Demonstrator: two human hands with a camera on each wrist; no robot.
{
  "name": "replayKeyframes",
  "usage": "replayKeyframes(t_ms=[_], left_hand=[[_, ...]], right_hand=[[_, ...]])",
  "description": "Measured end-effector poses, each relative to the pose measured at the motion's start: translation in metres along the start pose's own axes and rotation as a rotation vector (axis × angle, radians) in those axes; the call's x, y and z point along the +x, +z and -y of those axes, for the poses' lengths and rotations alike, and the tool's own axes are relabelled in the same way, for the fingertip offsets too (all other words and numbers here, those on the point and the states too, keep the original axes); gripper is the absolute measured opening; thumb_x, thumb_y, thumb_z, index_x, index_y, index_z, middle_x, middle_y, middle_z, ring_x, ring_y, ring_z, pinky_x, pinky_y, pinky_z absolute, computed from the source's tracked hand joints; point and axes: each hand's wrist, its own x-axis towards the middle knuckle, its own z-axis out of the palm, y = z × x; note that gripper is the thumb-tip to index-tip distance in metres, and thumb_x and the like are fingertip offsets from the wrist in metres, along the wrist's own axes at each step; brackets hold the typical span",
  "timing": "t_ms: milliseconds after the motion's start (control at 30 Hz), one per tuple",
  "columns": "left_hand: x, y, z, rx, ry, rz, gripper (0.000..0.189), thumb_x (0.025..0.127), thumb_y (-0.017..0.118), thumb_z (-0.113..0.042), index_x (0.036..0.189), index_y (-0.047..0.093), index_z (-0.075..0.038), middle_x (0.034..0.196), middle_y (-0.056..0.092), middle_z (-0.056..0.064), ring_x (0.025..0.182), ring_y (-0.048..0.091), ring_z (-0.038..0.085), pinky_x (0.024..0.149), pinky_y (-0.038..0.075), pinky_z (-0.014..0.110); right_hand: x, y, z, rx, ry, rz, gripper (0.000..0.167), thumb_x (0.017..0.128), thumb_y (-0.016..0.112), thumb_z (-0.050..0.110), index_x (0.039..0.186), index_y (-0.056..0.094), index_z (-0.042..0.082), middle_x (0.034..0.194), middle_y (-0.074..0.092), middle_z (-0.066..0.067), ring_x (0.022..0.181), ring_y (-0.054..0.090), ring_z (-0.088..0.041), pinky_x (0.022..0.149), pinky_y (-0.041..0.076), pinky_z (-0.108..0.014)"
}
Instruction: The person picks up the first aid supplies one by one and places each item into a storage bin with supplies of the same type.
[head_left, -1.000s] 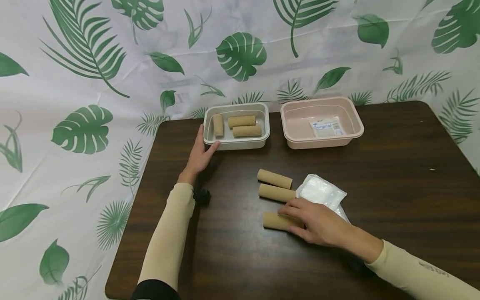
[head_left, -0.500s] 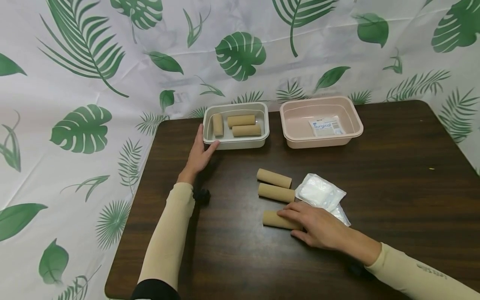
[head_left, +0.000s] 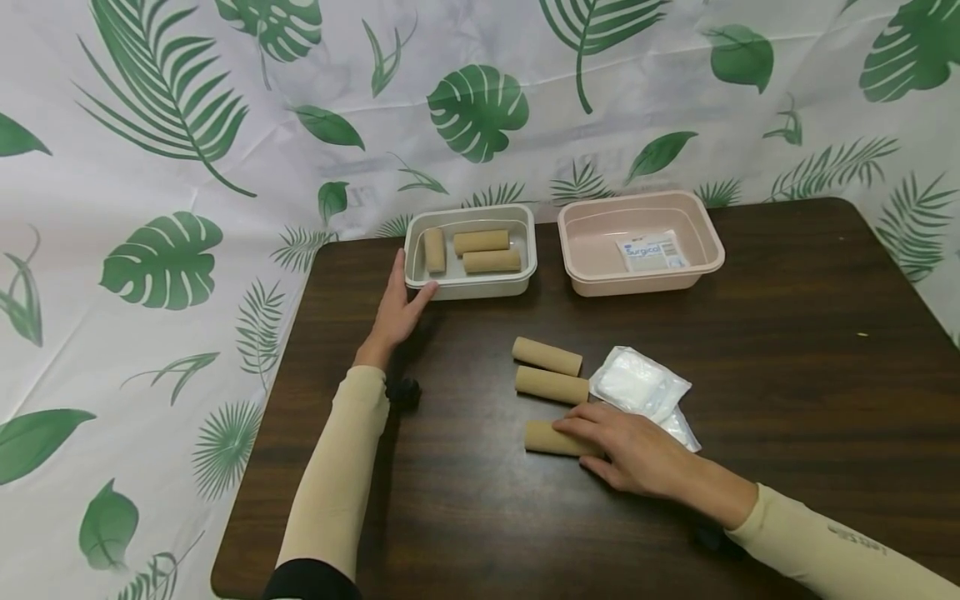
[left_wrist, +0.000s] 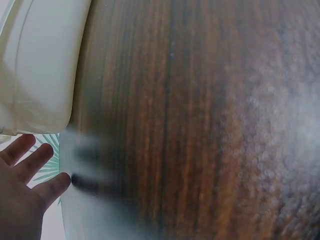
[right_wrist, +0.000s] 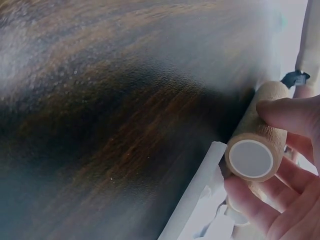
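Note:
My right hand (head_left: 637,450) holds a tan bandage roll (head_left: 551,437) lying near the table's middle. In the right wrist view the thumb is on one side of this roll (right_wrist: 270,122) and the fingers on the other; its end has a pale core. Two more tan rolls (head_left: 551,384) lie just beyond it. White plastic-wrapped packets (head_left: 637,383) lie beside the right hand, partly hidden by it. My left hand (head_left: 395,312) rests with straight, spread fingers against the left front corner of a light grey bin (head_left: 480,289), which contains three tan rolls (head_left: 482,242).
A pink bin (head_left: 637,285) stands right of the grey one, with a packet marked "Surgical" (head_left: 652,252) inside. Behind the dark wooden table (head_left: 450,500) hangs a white leaf-print cloth (head_left: 300,183). A small black device (head_left: 405,392) sits at the left wrist.
The right hand has shifted very slightly on the tan bandage roll, its thumb drawing back a little. The left hand and both bins stay in place; the view drifts slightly.

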Motion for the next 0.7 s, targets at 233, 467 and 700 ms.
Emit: replayKeyframes(t_ms=[233, 467, 700], left_hand=[[-0.0006, -0.0006, -0.0005, 0.008, -0.009, 0.004, 0.088, 0.097, 0.055, -0.048, 0.159, 0.003, -0.013, 0.164, 0.006, 0.005, 0.147, 0.010, 0.015, 0.117, 0.014, 0.041], [-0.0010, -0.0011, -0.0007, -0.003, -0.005, 0.001, 0.088, 0.097, 0.056, -0.048, 0.159, 0.004, -0.011, 0.164, 0.007, 0.005, 0.147, 0.010, 0.015, 0.117, 0.014, 0.040], [-0.0002, -0.0012, 0.0013, -0.002, -0.024, 0.013, 0.088, 0.097, 0.054, -0.051, 0.159, 0.002, -0.018, 0.164, 0.005, 0.002, 0.147, 0.009, 0.013, 0.117, 0.013, 0.039]], right_hand=[[0.0003, 0.0009, -0.0001, 0.008, -0.010, -0.012, 0.052, 0.079, 0.081, 0.013, 0.128, 0.063, 0.012, 0.120, 0.059, 0.002, 0.104, 0.058, -0.012, 0.080, 0.053, -0.035], [0.0016, 0.0018, 0.0007, 0.009, -0.012, -0.012, 0.051, 0.080, 0.080, 0.013, 0.127, 0.063, 0.011, 0.119, 0.059, 0.002, 0.104, 0.058, -0.012, 0.080, 0.052, -0.036], [0.0032, 0.0016, 0.0023, -0.002, -0.017, -0.011, 0.050, 0.080, 0.080, 0.013, 0.126, 0.063, 0.011, 0.118, 0.060, 0.002, 0.103, 0.059, -0.013, 0.081, 0.052, -0.037]])
